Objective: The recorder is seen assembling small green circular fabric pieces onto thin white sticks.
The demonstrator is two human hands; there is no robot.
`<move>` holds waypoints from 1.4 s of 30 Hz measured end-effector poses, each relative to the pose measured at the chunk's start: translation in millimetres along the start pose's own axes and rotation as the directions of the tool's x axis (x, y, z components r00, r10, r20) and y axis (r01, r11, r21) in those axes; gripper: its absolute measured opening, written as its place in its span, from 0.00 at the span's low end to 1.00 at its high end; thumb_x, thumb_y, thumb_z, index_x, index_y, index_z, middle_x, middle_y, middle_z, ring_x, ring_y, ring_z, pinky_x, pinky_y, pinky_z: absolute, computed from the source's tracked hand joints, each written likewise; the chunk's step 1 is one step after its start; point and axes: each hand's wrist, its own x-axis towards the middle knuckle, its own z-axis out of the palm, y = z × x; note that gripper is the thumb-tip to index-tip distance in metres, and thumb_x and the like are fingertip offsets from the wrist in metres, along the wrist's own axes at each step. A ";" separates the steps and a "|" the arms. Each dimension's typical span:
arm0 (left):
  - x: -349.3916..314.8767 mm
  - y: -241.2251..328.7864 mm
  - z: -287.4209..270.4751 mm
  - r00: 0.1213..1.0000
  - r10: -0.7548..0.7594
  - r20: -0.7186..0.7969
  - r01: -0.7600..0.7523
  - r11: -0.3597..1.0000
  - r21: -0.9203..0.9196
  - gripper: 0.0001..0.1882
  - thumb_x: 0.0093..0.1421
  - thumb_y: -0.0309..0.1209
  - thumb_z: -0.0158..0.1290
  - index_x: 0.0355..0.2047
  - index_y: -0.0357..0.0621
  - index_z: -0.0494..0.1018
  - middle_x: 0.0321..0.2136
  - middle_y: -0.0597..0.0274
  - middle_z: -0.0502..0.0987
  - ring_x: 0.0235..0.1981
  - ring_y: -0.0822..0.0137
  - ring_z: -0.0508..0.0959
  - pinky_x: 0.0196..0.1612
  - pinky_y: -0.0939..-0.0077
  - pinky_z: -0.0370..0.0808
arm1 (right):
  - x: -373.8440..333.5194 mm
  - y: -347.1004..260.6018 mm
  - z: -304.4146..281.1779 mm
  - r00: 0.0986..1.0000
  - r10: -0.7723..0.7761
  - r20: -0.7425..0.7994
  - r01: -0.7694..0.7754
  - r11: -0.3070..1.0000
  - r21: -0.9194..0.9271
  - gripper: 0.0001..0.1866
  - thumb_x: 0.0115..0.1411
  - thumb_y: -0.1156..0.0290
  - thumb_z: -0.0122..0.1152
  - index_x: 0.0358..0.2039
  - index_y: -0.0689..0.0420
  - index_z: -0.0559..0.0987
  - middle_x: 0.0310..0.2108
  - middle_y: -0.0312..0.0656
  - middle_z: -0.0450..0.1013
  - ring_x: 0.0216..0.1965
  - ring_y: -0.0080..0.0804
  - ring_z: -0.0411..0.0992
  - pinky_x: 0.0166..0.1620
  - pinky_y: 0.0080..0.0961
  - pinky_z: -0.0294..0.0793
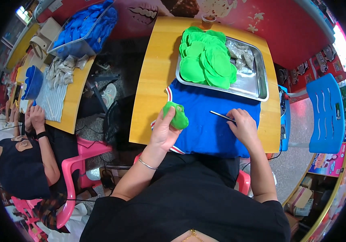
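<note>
My left hand (165, 133) is closed around a small, bright green, rounded soft piece (176, 118) with a small opening near its top. In my right hand (243, 127) is a thin stick (220, 116), pinched at its right end and pointing left over a blue cloth (205, 137). The cloth looks like a garment with red-and-white striped trim and lies on the yellow table (148, 80). Beyond it, a metal tray (262, 86) holds a heap of flat green pieces (207, 56) and several small clear bags (241, 55) with greyish contents.
A cup of amber liquid (208, 21) stands at the table's far edge. On the right is a blue plastic chair (326, 113). At the left, a person (23, 161) works at another table with a bin of blue pieces (86, 32) and a blue basket (32, 82).
</note>
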 end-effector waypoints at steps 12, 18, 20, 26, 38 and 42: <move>-6.5 3.4 15.0 0.984 -0.049 0.170 0.087 0.971 -0.222 0.19 0.63 0.35 0.46 0.52 0.42 0.62 0.54 0.46 0.64 0.56 0.56 0.65 0.58 0.60 0.64 | 2.1 -42.3 -24.1 1.000 0.008 -0.020 -0.001 0.934 0.356 0.08 0.52 0.79 0.56 0.34 0.57 0.76 0.27 0.43 0.69 0.24 0.34 0.70 0.28 0.28 0.70; -16.8 4.4 23.3 0.966 -0.013 0.259 0.010 1.000 0.014 0.21 0.64 0.28 0.41 0.56 0.33 0.56 0.58 0.45 0.59 0.61 0.53 0.58 0.61 0.57 0.60 | 7.8 -58.9 -32.0 0.990 -0.030 -0.138 0.083 0.913 0.399 0.07 0.54 0.79 0.56 0.34 0.60 0.77 0.29 0.41 0.69 0.21 0.27 0.68 0.26 0.21 0.68; -18.3 1.1 23.6 0.959 -0.011 0.282 -0.008 0.998 0.068 0.21 0.64 0.27 0.41 0.56 0.33 0.56 0.58 0.45 0.59 0.61 0.54 0.58 0.61 0.58 0.59 | 6.9 -58.0 -29.8 0.996 0.088 0.029 -0.089 0.823 0.560 0.09 0.54 0.76 0.58 0.37 0.60 0.75 0.30 0.38 0.71 0.22 0.20 0.66 0.26 0.18 0.66; -19.1 -21.2 26.7 0.952 0.023 0.305 -0.086 0.978 0.192 0.21 0.64 0.27 0.43 0.56 0.37 0.58 0.59 0.50 0.58 0.60 0.62 0.60 0.61 0.65 0.58 | 11.7 -78.1 16.1 0.981 0.090 0.173 -0.194 0.551 0.812 0.17 0.54 0.69 0.62 0.42 0.61 0.71 0.28 0.33 0.70 0.24 0.14 0.61 0.27 0.15 0.62; -7.9 -40.0 13.1 0.971 0.229 0.060 -0.236 0.958 0.162 0.12 0.57 0.28 0.57 0.38 0.43 0.67 0.32 0.68 0.72 0.33 0.79 0.71 0.39 0.83 0.69 | 16.7 -84.9 26.4 0.982 0.188 -0.031 -0.100 0.648 0.755 0.11 0.56 0.69 0.60 0.30 0.61 0.69 0.21 0.33 0.63 0.23 0.16 0.58 0.25 0.17 0.59; -5.9 -37.1 14.7 0.969 0.200 0.144 -0.215 0.972 0.099 0.08 0.57 0.27 0.55 0.37 0.45 0.69 0.34 0.68 0.73 0.36 0.77 0.72 0.42 0.81 0.70 | 22.8 -85.1 34.0 0.971 0.217 -0.098 -0.028 0.512 0.858 0.11 0.56 0.69 0.60 0.28 0.61 0.68 0.20 0.34 0.61 0.23 0.17 0.58 0.25 0.18 0.59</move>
